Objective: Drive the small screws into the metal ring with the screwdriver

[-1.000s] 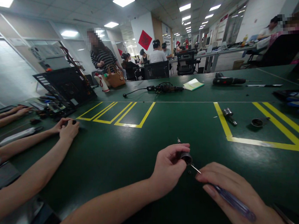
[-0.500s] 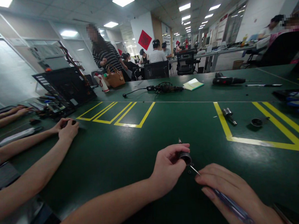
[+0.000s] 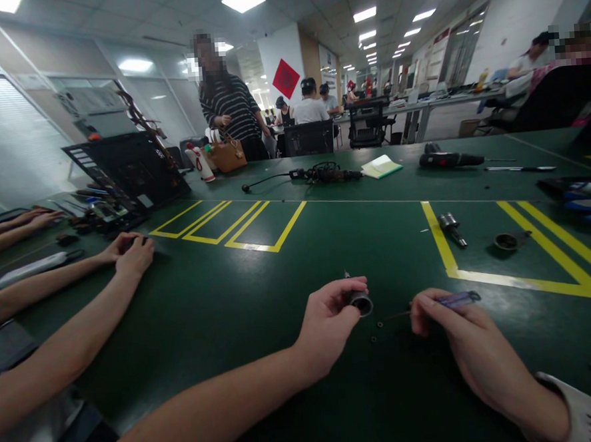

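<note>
My left hand (image 3: 329, 322) pinches a round metal cup part (image 3: 363, 303) with a thin tip sticking up behind it; the cup's opening faces me. To its right, my right hand (image 3: 447, 328) holds a screwdriver with a clear purple handle (image 3: 458, 299), its thin shaft pointing left toward two small dark rings (image 3: 380, 324) on the green table (image 3: 240, 304). The shaft's tip is apart from the cup. Inside the yellow tape at right lie a silver cylindrical part (image 3: 452, 229) and another metal cup (image 3: 507, 241).
A power drill (image 3: 449, 157), a pen (image 3: 520, 168), a notepad (image 3: 382, 166) and a cabled tool (image 3: 325, 173) lie at the back. At left, another person's hands (image 3: 130, 252) rest near a black rack (image 3: 129, 171). A standing person (image 3: 231, 108) is beyond the table.
My right hand has moved up and right, drawing the screwdriver away from the cup, its handle now pointing right. My left hand shifted slightly left with the cup. The standing person moved right.
</note>
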`<state>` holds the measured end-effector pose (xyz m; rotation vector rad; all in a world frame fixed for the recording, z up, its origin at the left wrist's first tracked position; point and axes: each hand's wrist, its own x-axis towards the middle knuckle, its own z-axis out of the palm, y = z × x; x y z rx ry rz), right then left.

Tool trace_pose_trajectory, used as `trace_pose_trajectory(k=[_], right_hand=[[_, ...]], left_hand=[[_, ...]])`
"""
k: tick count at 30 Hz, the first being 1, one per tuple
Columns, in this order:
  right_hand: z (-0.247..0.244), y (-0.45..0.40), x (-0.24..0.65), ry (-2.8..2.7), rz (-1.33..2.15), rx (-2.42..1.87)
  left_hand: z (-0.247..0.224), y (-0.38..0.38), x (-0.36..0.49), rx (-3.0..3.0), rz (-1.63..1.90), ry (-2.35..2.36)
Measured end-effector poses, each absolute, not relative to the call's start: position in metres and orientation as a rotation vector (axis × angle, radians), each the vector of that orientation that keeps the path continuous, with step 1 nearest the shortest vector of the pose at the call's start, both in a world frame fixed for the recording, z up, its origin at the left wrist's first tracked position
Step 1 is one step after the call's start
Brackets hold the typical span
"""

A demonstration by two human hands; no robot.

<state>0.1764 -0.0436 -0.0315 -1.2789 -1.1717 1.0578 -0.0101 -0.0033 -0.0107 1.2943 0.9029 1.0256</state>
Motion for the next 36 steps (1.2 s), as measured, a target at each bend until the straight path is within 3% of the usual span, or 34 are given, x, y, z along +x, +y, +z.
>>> trace_pose_trajectory(k=[10,18,27,36], right_hand=[[-0.021,-0.044,0.173,-1.359,1.003,-1.348],[-0.019,-0.058,0.169,-1.925,0.46,-1.259],[-0.02,-0.072,0.175,-1.89,0.281,-0.965],[-0.021,-0.071,0.169,-2.021,0.076,-0.942]], left_hand=[[-0.014,-0.002,-0.012,1.296,1.0,0.901],[-0.013,-0.003,-0.009,1.254,1.055,0.908],[-0.02,-0.001,-0.012,1.252,0.986,0.934],[-0.015,-0.007,-0.005,1.234,1.007,0.93]])
